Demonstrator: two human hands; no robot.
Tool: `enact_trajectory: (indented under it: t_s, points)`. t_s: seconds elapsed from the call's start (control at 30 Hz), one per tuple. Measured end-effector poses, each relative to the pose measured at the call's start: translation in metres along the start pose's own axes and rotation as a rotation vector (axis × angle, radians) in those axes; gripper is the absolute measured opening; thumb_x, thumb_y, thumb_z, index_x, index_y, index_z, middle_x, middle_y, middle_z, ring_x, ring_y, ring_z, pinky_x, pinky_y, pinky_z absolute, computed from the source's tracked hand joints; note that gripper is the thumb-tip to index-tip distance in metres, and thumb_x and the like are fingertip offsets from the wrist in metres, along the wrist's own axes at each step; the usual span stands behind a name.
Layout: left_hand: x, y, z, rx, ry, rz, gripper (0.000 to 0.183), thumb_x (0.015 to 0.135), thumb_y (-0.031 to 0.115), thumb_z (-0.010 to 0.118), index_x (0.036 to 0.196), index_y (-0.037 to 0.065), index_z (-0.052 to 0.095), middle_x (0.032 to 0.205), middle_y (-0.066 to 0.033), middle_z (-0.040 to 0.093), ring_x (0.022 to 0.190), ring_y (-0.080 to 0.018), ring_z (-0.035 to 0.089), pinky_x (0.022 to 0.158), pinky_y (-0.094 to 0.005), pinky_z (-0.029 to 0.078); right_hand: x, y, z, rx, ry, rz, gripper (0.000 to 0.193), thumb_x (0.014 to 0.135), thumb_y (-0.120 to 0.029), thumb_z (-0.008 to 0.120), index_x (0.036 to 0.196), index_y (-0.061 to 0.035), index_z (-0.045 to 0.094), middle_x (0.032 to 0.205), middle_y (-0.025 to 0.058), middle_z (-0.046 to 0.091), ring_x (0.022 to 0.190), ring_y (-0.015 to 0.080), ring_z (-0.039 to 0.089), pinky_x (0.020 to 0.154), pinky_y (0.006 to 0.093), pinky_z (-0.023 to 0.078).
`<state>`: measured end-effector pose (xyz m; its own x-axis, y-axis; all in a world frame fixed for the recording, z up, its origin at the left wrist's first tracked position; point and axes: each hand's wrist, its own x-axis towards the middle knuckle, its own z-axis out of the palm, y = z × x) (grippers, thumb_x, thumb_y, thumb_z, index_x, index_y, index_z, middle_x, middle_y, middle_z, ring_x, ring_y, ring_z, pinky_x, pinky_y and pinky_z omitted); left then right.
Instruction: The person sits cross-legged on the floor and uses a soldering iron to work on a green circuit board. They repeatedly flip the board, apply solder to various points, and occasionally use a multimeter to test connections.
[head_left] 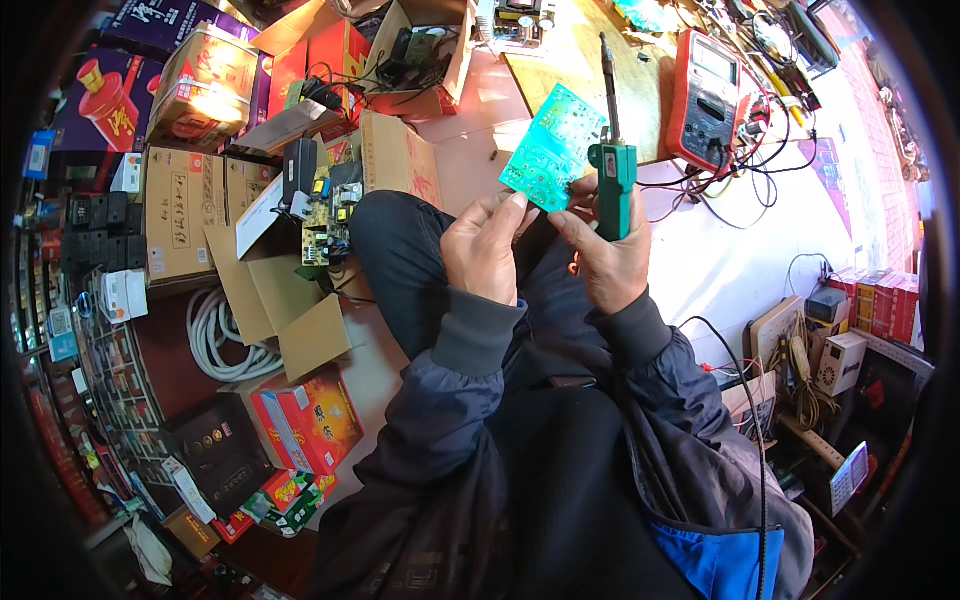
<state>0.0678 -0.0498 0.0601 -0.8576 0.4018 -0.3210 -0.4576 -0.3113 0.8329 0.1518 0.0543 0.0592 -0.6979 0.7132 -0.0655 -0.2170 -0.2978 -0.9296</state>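
While your left hand (485, 245) pinches the board (553, 145) by its near edge, your right hand (617, 265) grips the iron (616, 195), thumb close to that same edge. You have the board raised in front of you, and the iron's tip (604, 42) stands apart from it, touching no joint. Your work looks under way rather than finished; the joints are too small to tell which are done and which remain. The meter (703, 100) lies beyond, out of your grasp.

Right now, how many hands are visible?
2: the left hand at the lower edge of the green board; the right hand near its bottom corner, holding a green-bodied tool.
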Motion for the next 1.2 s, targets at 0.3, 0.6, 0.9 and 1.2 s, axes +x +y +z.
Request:
enact_trajectory:
  t_s: [0.3,0.6,0.9,1.2]
  points:
    - [0.006,0.024,0.039,0.136,-0.159,0.094,0.022,0.101,0.008,0.068,0.113,-0.010,0.071,0.105,-0.0106,0.074,0.095,-0.0140,0.069,0.088,-0.0275,0.056,0.027,-0.035,-0.015,0.092,0.007,-0.004,0.031,0.089,-0.001,0.080,0.115,0.0079,0.065,0.103,0.0126,0.072,0.094,0.0187,0.071,0.086,0.0307,0.054]
    - [0.034,0.045,0.075,0.299,-0.357,0.148,0.033,0.099,0.005,0.063,0.127,-0.012,0.066,0.115,-0.0153,0.074,0.102,-0.0160,0.070,0.094,-0.0287,0.055,0.052,-0.071,-0.022,0.001,0.105,-0.037,0.037,0.087,-0.007,0.084,0.116,0.0067,0.066,0.099,0.0114,0.074,0.089,0.0177,0.070,0.086,0.0314,0.054]
    - [0.053,0.069,0.090,0.485,-0.420,0.202,0.031,0.100,0.006,0.064,0.126,-0.009,0.069,0.114,-0.0103,0.075,0.100,-0.0112,0.068,0.087,-0.0254,0.054,0.082,-0.077,-0.020,-0.024,0.094,-0.216,0.027,0.094,-0.005,0.078,0.110,0.0037,0.058,0.099,0.0162,0.074,0.085,0.0213,0.074,0.079,0.0339,0.061]
    - [0.103,0.075,0.119,0.734,-0.380,0.863,0.009,0.086,0.000,0.073,0.094,0.000,0.075,0.098,-0.0125,0.070,0.092,-0.0281,0.070,0.086,-0.0354,0.056,0.105,-0.084,-0.022,-0.028,0.106,-0.231,0.029,0.095,-0.007,0.077,0.111,0.0021,0.055,0.095,0.0168,0.074,0.078,0.0216,0.074,0.069,0.0321,0.061]
